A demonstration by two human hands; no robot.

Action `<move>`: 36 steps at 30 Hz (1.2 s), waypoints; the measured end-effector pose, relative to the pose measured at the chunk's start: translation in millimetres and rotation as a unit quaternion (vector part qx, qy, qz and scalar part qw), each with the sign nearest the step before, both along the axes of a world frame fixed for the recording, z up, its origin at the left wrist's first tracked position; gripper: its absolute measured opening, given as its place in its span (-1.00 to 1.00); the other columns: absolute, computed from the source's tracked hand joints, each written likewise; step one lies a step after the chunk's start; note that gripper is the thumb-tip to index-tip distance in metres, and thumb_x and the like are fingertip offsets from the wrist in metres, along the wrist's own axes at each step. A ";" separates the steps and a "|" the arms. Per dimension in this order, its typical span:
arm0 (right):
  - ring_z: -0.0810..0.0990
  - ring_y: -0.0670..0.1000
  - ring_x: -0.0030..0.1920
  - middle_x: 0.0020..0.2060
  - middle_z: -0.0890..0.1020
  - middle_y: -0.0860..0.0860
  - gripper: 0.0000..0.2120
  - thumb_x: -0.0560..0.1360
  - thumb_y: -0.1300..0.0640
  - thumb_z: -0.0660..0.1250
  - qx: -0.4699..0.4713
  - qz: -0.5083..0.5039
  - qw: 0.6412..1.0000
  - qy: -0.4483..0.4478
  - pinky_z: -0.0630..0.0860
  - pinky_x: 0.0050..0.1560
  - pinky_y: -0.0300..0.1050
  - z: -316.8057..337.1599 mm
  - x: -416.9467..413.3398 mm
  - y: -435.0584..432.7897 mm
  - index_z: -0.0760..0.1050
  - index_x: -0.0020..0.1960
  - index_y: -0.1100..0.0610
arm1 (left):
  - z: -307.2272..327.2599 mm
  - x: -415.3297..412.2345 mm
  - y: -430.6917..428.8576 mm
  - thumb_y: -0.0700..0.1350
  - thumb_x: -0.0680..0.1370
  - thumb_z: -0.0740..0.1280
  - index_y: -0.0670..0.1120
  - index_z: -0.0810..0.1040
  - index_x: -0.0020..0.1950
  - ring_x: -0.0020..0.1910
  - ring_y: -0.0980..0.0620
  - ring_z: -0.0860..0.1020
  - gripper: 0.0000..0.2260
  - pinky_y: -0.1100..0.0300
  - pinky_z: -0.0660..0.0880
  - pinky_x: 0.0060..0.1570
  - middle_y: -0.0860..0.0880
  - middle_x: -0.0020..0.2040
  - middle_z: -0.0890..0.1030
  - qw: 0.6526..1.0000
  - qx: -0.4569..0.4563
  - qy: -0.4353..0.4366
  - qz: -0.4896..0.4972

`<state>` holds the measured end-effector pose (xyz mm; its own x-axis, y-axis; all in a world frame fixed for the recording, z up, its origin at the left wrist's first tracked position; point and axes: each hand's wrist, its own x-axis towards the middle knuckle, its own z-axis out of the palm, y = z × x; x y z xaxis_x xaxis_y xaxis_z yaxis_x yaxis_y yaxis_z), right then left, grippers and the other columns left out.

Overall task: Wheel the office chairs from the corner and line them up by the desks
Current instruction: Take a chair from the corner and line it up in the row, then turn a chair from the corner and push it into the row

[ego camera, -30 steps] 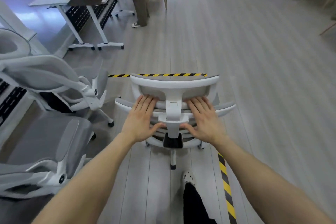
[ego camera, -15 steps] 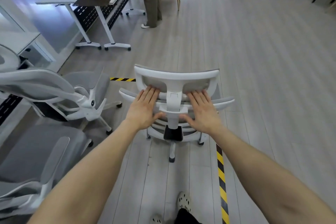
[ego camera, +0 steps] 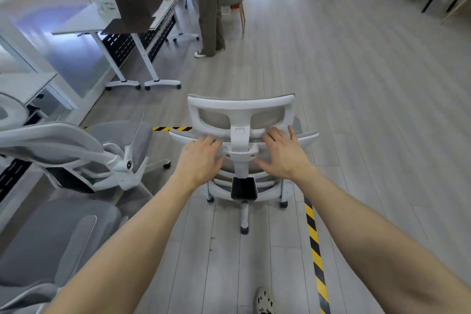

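With both palms flat against the office chair (ego camera: 242, 120) back, left hand (ego camera: 201, 158) and right hand (ego camera: 284, 154) keep fingers (ego camera: 274, 135) spread wide, gripping nothing.

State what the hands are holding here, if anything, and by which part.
Both hands, left hand and right hand, press on the white office chair, at the top of its backrest just below the headrest. Fingers lie flat, not wrapped.

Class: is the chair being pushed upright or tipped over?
Upright: the chair stands on its castors, backrest rising, both hands on its back.
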<state>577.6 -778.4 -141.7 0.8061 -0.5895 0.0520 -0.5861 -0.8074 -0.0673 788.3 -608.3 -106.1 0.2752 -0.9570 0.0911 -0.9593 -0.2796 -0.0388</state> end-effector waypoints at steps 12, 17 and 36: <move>0.63 0.20 0.21 0.22 0.64 0.07 -0.60 0.71 -0.15 0.30 0.111 -0.201 0.973 -0.014 0.49 0.01 0.02 25.7 -137.1 140.7 0.54 0.37 0.12 | 5.1 -101.0 43.9 0.15 0.72 0.24 0.00 0.60 0.25 0.13 -0.12 0.65 -0.72 -0.02 0.60 0.00 0.00 0.13 0.65 0.969 0.116 -0.021 -0.218; 0.63 0.23 0.29 0.34 0.62 0.08 -0.56 0.73 -0.15 0.27 0.149 -0.357 0.922 0.011 0.58 0.22 0.11 23.3 -261.0 246.6 0.52 0.45 0.13 | -14.4 -214.0 55.7 0.20 0.73 0.21 0.03 0.58 0.40 0.23 -0.10 0.65 -0.63 -0.02 0.61 0.10 0.02 0.23 0.66 0.917 0.152 -0.009 -0.368; 0.62 0.25 0.35 0.33 0.64 0.15 -0.57 0.70 -0.14 0.29 0.211 -0.752 0.624 -0.023 0.58 0.32 0.10 -3.4 -836.2 660.4 0.55 0.42 0.12 | -14.8 -913.5 259.8 0.21 0.75 0.25 0.02 0.51 0.55 0.33 -0.18 0.62 -0.56 -0.04 0.58 0.21 -0.04 0.39 0.61 0.658 0.175 -0.089 -0.727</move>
<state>-258.6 -118.0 -145.1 -0.6714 -0.6472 -0.3612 -0.6501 0.7482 -0.1323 -125.2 -348.5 -120.9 -0.9400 -0.1680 -0.2971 -0.1745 0.9846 -0.0046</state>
